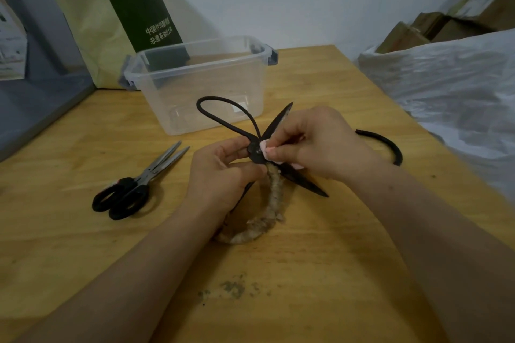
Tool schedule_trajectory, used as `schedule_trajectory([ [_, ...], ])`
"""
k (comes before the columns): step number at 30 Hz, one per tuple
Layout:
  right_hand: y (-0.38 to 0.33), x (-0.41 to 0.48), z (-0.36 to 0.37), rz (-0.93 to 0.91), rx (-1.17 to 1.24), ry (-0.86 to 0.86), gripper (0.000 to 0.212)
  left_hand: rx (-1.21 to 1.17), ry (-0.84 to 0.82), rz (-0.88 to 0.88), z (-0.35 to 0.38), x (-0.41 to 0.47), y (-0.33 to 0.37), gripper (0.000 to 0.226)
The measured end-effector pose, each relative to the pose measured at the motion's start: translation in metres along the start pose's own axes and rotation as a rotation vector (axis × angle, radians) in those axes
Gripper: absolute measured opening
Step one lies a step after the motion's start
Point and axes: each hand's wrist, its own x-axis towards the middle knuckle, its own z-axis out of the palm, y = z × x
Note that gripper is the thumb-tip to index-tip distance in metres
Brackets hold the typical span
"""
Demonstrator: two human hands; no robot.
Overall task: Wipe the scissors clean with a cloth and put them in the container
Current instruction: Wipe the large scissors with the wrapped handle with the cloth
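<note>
Black iron scissors (pixel 220 114) with large loop handles, one wrapped in frayed tan cord (pixel 274 195), are held spread open above the wooden table (pixel 320 259). My left hand (pixel 223 175) grips them at the pivot and the wrapped handle. My right hand (pixel 320 142) pinches a small pink-white cloth (pixel 266 149) against the pivot and blade. A clear plastic container (pixel 200 78) with grey latches stands just behind. A second pair of scissors (pixel 136 186), steel-bladed with black handles, lies closed on the table to the left.
A black loop handle of another tool (pixel 390 145) lies behind my right wrist. Crumbs of dirt (pixel 234 287) lie on the table near me. A green-and-yellow bag (pixel 122 19) leans on the wall; white plastic sheeting (pixel 446 86) and cardboard boxes sit at the right.
</note>
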Motion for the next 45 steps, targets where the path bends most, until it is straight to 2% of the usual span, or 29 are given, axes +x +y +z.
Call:
schedule_trajectory([
  [3,-0.005,-0.005,-0.013,0.086,-0.042,-0.139,0.008,-0.002,-0.017,-0.019,0.001,0.0,0.001,0.044],
  [5,-0.001,-0.005,-0.016,0.137,-0.049,-0.119,0.01,-0.017,-0.039,-0.012,0.002,0.0,0.002,0.045],
  [8,0.004,-0.001,-0.007,-0.002,0.021,0.185,0.011,-0.032,-0.067,0.022,0.002,0.0,0.004,0.044],
  [9,0.004,-0.001,-0.003,-0.058,0.061,0.214,0.006,-0.022,-0.074,0.037,0.002,-0.001,0.004,0.044],
  [12,0.003,0.002,0.008,-0.205,-0.148,0.1,0.012,-0.001,-0.082,0.061,0.002,-0.002,0.005,0.045],
  [14,-0.001,0.003,0.008,-0.217,-0.245,0.051,0.013,0.002,-0.066,0.058,0.002,-0.002,0.003,0.045],
  [19,0.001,0.0,-0.001,-0.099,-0.325,0.012,0.009,-0.007,-0.018,-0.007,0.002,0.0,0.002,0.042],
  [22,0.006,0.0,-0.004,-0.034,-0.241,0.137,0.008,-0.022,-0.017,0.004,0.001,0.0,0.004,0.043],
  [25,0.006,0.003,0.0,-0.069,-0.065,0.258,0.007,-0.02,-0.021,0.009,0.001,-0.001,0.005,0.043],
  [30,0.004,0.002,0.007,-0.036,-0.039,0.123,0.022,-0.005,-0.016,0.015,-0.001,0.0,0.002,0.041],
  [34,0.004,0.0,-0.012,0.098,-0.113,-0.069,0.016,-0.006,-0.002,-0.004,0.0,0.001,0.001,0.04],
  [35,0.006,-0.001,-0.016,0.13,-0.163,-0.08,0.015,-0.007,-0.002,-0.005,0.0,0.002,0.001,0.04],
  [37,0.009,-0.001,-0.018,0.109,-0.262,0.07,0.012,-0.01,-0.006,0.003,0.0,0.002,0.002,0.042],
  [39,0.007,-0.003,-0.014,0.025,-0.076,0.273,0.01,-0.01,-0.02,0.018,0.0,0.001,0.003,0.043],
  [40,0.005,-0.004,-0.011,-0.013,0.095,0.295,0.012,-0.014,-0.027,0.025,0.001,0.001,0.003,0.043],
  [42,0.001,-0.004,-0.001,-0.067,0.26,0.223,0.018,-0.018,-0.035,0.035,0.0,0.0,0.003,0.043],
  [45,0.008,0.002,0.011,-0.122,0.202,0.16,0.025,-0.018,-0.071,0.06,0.0,0.0,0.004,0.045],
])
